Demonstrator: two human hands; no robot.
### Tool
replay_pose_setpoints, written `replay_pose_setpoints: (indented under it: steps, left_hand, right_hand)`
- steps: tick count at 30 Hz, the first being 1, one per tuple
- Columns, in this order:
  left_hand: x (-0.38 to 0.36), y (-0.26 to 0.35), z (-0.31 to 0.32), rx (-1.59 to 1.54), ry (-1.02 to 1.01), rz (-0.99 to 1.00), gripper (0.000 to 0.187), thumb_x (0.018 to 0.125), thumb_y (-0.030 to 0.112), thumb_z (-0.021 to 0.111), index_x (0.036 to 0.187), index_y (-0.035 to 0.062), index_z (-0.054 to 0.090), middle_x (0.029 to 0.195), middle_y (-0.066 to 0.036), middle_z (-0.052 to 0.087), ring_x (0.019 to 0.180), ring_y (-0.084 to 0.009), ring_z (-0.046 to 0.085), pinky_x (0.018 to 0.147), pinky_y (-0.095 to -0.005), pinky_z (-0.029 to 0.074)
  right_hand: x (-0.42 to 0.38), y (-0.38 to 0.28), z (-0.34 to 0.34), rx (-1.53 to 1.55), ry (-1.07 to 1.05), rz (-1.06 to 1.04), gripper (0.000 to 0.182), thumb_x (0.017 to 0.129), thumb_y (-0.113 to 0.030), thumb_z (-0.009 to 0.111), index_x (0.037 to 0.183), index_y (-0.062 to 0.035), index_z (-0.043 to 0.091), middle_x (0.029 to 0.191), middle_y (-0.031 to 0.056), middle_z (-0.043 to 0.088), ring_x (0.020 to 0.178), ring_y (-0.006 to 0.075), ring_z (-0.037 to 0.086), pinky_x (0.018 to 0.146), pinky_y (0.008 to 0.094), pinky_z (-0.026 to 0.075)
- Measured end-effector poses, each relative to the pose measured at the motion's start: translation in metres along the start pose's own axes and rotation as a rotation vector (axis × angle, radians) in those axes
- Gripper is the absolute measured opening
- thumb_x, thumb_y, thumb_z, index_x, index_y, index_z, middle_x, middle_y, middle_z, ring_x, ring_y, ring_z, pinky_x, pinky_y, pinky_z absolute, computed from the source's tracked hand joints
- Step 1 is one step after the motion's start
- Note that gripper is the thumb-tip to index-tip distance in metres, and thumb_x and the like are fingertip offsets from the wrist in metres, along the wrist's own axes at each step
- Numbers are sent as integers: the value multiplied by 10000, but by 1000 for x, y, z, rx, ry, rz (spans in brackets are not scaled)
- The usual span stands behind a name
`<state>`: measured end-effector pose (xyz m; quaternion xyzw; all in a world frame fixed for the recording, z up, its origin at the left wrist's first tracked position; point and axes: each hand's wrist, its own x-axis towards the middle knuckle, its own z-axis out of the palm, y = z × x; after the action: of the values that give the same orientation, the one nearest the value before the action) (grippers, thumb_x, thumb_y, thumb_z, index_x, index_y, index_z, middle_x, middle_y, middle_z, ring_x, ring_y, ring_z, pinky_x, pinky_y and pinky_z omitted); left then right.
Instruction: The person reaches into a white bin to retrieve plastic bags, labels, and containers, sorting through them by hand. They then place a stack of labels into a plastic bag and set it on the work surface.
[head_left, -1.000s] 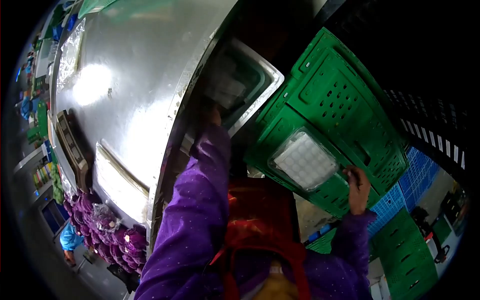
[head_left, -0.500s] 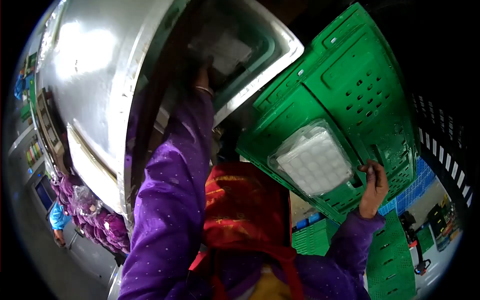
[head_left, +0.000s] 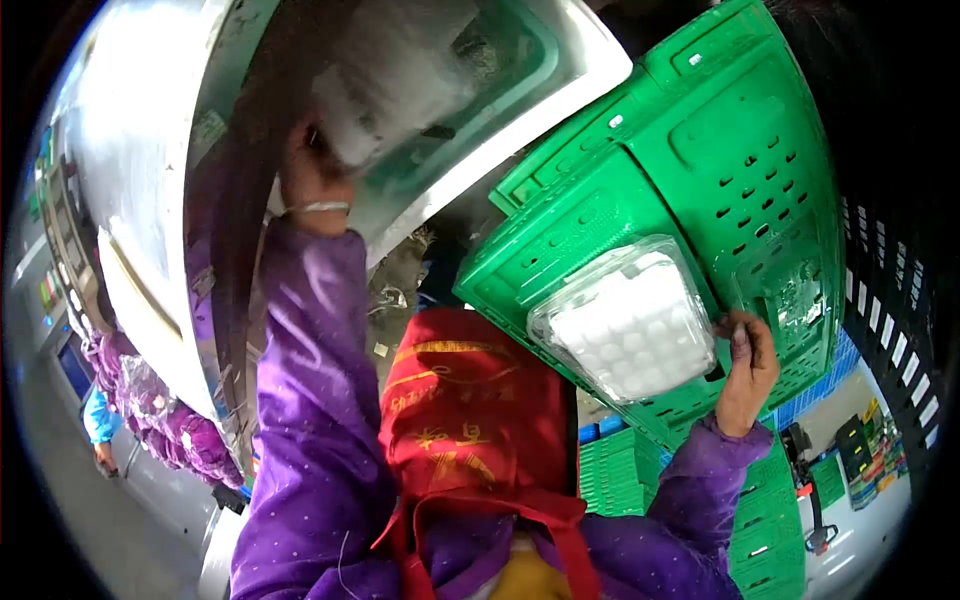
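Note:
My left hand [head_left: 315, 180] reaches under the steel table into a pale bin [head_left: 500, 165], its fingers closed on a hazy clear plastic pack [head_left: 395, 85]. Shadow and the pack partly hide those fingers, and I cannot make out the contents. On a green perforated crate [head_left: 600, 215] lies a clear plastic tray [head_left: 630, 325] filled with rows of white round pieces. My right hand [head_left: 748, 375] is curled at the tray's right edge, with thumb and fingertips pinched against its corner.
A steel table [head_left: 130, 150] rises on the left. Purple net bags [head_left: 165, 420] hang or lie beyond it, near a person in a blue sleeve [head_left: 100, 415]. Black slatted crates [head_left: 890, 300] stand at right. More green crates [head_left: 765, 530] and a blue crate [head_left: 855, 360] are lower right.
My left hand has come nearer with the plastic pack, which has shifted left in view. My right fingertips have closed in from beside the tray to its edge. The view has tilted slightly.

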<state>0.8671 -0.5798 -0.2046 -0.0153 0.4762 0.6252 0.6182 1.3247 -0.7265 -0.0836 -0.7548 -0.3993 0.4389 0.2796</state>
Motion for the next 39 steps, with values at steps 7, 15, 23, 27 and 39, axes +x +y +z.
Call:
replay_pose_setpoints:
  steps: [7, 15, 23, 27, 39]
  left_hand:
    - [-49, -13, 85, 109, 244, -65, 331, 876, 355, 506, 1070, 114, 621, 1054, -50, 647, 968, -251, 607, 841, -392, 454]
    - [-48, -57, 85, 21, 40, -235, 256, 877, 304, 510, 1006, 121, 634, 974, -30, 666, 923, -216, 615, 841, -370, 477]
    - [-43, -36, 58, 27, -60, -164, 365, 905, 295, 478, 1155, 41, 560, 1121, -91, 616, 984, -247, 612, 868, -396, 492]
    - [-98, -37, 88, 237, -137, -52, 413, 881, 286, 515, 1184, 6, 492, 1095, -139, 601, 960, -245, 607, 847, -370, 496]
    - [-154, -75, 130, 85, -397, 44, 277, 918, 197, 512, 1156, 56, 503, 1136, -54, 558, 1052, -166, 508, 936, -321, 371]
  right_hand:
    - [8, -10, 0, 93, 29, -59, 188, 922, -101, 496, 1011, 47, 569, 930, 107, 599, 820, 169, 594, 792, 296, 460]
    - [5, -20, 1, 57, 8, -114, 174, 918, -69, 488, 1029, 43, 562, 937, 123, 599, 828, 181, 598, 807, 309, 459]
    - [6, -20, -2, 108, 24, -80, 177, 912, -81, 502, 1022, 40, 568, 934, 115, 604, 827, 180, 598, 790, 306, 463]
    - [11, -51, 7, 295, -42, -10, 271, 898, -203, 544, 1036, 29, 574, 987, 125, 611, 868, 196, 604, 797, 310, 461]
    - [56, -151, 65, 448, -391, -211, 643, 781, -184, 710, 1301, 21, 391, 1217, 113, 510, 1122, 191, 477, 963, 313, 368]
